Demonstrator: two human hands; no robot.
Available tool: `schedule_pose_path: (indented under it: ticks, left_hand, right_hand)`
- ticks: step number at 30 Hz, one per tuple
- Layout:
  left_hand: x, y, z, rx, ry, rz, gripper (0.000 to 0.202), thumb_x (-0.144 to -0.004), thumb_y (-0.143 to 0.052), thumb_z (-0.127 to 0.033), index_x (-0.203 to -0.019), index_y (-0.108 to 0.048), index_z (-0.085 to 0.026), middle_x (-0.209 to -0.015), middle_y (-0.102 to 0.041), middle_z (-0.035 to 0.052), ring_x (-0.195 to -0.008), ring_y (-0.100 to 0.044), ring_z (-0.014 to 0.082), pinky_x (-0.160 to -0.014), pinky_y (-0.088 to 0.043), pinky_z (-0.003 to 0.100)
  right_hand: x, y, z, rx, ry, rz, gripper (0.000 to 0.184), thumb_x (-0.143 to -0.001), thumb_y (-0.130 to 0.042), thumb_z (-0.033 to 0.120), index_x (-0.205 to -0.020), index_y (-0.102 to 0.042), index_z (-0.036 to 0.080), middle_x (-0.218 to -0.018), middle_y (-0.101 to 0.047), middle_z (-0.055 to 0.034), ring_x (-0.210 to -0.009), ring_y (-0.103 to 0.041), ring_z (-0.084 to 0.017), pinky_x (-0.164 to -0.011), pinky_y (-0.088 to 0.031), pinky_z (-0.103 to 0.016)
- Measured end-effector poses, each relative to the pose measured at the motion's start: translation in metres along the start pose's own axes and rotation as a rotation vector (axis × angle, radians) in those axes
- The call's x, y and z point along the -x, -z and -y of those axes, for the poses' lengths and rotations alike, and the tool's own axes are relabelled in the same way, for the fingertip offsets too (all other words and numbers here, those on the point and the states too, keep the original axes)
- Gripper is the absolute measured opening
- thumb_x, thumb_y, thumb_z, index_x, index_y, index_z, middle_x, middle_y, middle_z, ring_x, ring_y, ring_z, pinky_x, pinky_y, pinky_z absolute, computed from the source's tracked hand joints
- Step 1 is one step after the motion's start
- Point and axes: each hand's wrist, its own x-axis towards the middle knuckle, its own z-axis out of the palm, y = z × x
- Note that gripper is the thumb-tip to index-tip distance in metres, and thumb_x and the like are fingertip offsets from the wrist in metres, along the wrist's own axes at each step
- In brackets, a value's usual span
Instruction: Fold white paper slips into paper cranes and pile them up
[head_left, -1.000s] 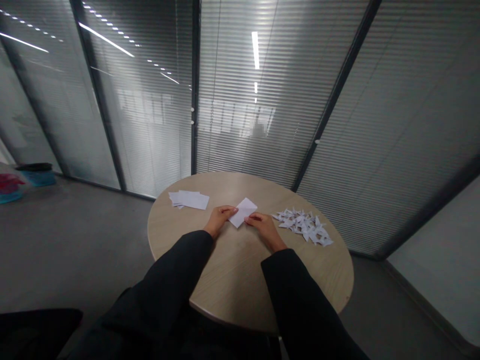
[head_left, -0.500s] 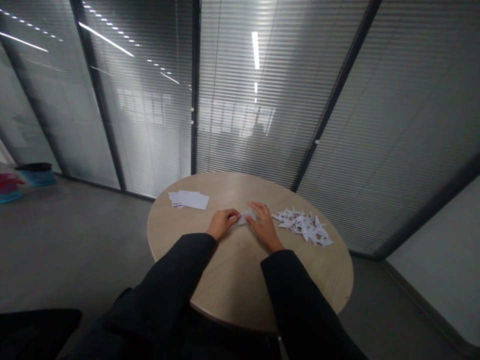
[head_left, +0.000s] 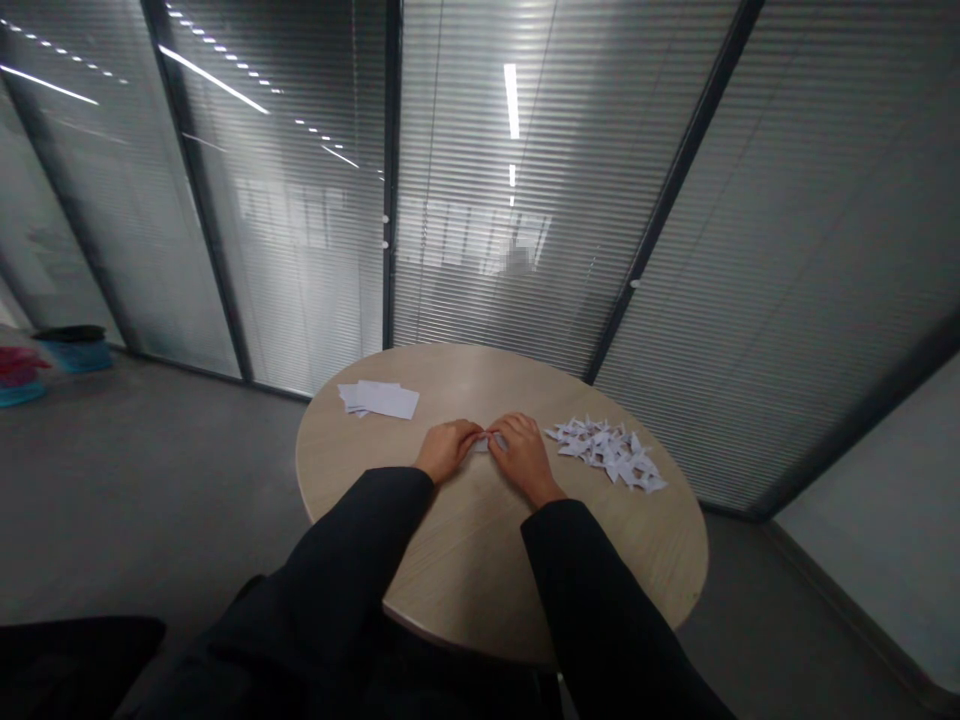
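Both hands meet over the middle of the round wooden table (head_left: pixel 465 560), with a small piece of white paper (head_left: pixel 482 444) between them. My left hand (head_left: pixel 448 448) is closed, its fingertips pinching the paper's left part. From the other side my right hand (head_left: pixel 523 450) grips the same paper with thumb and bent fingers. Most of the paper is hidden by the fingers, so its folds cannot be made out. Right of my right hand lies a heap of folded white paper shapes (head_left: pixel 607 452) with pointed ends. Beyond my left hand rests a loose stack of white paper sheets (head_left: pixel 384 399).
Behind the table's far edge stands a glass partition with blinds (head_left: pixel 487 290) and dark frame posts. Blue buckets (head_left: pixel 79 352) are on the floor at the far left. A dark object (head_left: pixel 75 660) sits at the lower left.
My right hand has lowered and its fingers have closed from a spread pose onto the paper. The two hands' fingertips are now close together, covering more of the paper.
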Motion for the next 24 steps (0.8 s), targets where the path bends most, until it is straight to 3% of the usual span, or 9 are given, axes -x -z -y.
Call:
schedule_pose_path:
  ticks: [20,24]
  left_hand:
    - [-0.002,0.001,0.013,0.01,0.017,-0.085,0.028,-0.093,-0.048,-0.032,-0.098,-0.072,-0.018,-0.095,-0.072,0.0096,-0.09,-0.065,0.0208,-0.083,-0.045,0.029]
    - [-0.005,0.002,0.018,0.035,0.087,-0.105,0.029,-0.093,-0.047,-0.032,-0.098,-0.072,-0.017,-0.099,-0.072,0.01,-0.093,-0.065,0.0222,-0.085,-0.045,0.03]
  right_hand:
    - [0.006,0.0,-0.028,0.028,-0.143,-0.057,0.017,-0.085,-0.052,0.02,-0.081,-0.068,0.019,-0.085,-0.068,-0.0085,-0.089,-0.057,-0.025,-0.085,-0.038,-0.038]
    - [0.007,0.001,-0.035,0.047,-0.218,-0.134,0.016,-0.083,-0.05,0.019,-0.081,-0.066,0.019,-0.084,-0.066,-0.0089,-0.088,-0.056,-0.024,-0.084,-0.04,-0.037]
